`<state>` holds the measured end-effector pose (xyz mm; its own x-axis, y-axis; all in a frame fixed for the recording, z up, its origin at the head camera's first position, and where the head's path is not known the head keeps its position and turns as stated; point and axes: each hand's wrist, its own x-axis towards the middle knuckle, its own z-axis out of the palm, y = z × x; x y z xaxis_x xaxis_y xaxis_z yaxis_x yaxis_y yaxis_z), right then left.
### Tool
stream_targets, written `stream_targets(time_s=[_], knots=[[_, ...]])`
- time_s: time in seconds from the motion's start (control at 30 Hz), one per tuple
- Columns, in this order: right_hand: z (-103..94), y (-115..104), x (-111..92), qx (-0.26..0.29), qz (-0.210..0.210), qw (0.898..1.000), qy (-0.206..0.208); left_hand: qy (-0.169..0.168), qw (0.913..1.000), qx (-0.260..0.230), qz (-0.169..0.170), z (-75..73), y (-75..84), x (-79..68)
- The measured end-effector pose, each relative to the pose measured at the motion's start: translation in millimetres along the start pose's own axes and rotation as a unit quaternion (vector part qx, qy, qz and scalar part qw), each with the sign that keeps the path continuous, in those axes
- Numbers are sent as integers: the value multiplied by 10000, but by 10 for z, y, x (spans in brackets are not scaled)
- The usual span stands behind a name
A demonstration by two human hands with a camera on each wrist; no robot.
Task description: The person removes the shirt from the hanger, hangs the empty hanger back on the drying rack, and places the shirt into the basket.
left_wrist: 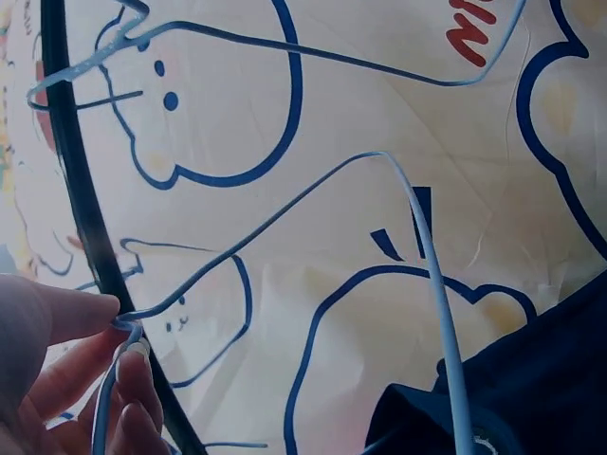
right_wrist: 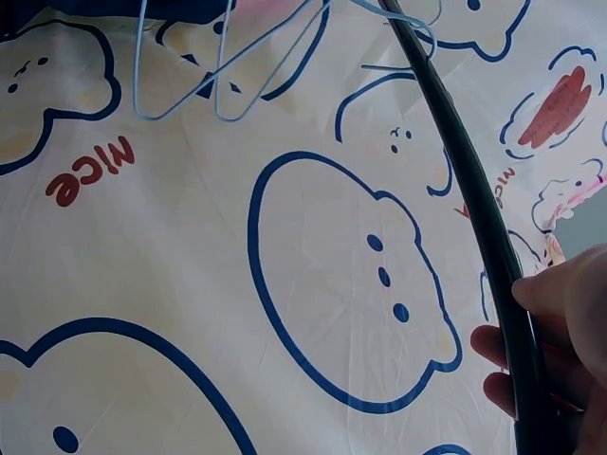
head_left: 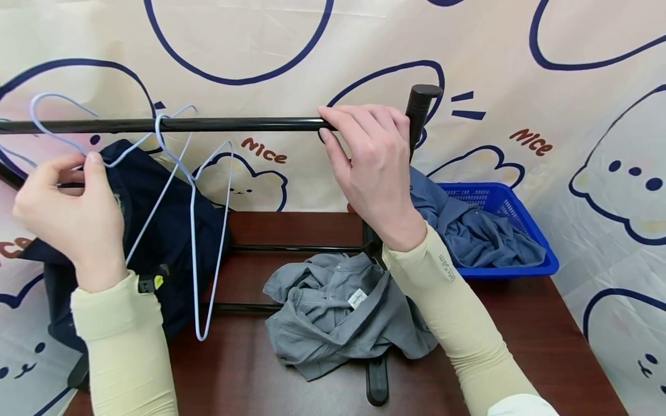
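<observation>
My left hand (head_left: 78, 214) pinches the neck of a light blue wire hanger (left_wrist: 379, 154), whose hook (head_left: 33, 110) loops over the black rail (head_left: 239, 124). Behind that hanger is a dark navy garment (head_left: 140, 193); whether it hangs on this hanger I cannot tell. A second light blue hanger (head_left: 193, 248) hangs bare from the rail, right of my left hand. Near the rail's right end, my right hand (head_left: 372, 167) grips the bar, thumb below and fingers over it. The right wrist view shows its fingertips (right_wrist: 498, 393) curled round the bar.
A crumpled grey shirt (head_left: 333, 323) with a white label lies on the brown table (head_left: 520, 341), over the rack's base. At the back right, a blue basket (head_left: 525, 270) holds a blue-grey garment (head_left: 484, 237). The rack's upright (head_left: 418, 115) stands beside my right hand.
</observation>
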<state>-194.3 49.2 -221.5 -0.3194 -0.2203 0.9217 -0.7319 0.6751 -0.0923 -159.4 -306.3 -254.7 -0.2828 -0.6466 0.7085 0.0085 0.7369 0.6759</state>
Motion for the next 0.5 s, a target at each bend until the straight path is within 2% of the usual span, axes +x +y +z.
stream_targets(time_s=[0.17,0.5], knots=[[-1,-7,14,59,59,9999,-71,7,9998,200,-23,42,-68,-4],[-19,7,1,33,132,9999,-97,-187,9996,72,-203,97,-160,-146]])
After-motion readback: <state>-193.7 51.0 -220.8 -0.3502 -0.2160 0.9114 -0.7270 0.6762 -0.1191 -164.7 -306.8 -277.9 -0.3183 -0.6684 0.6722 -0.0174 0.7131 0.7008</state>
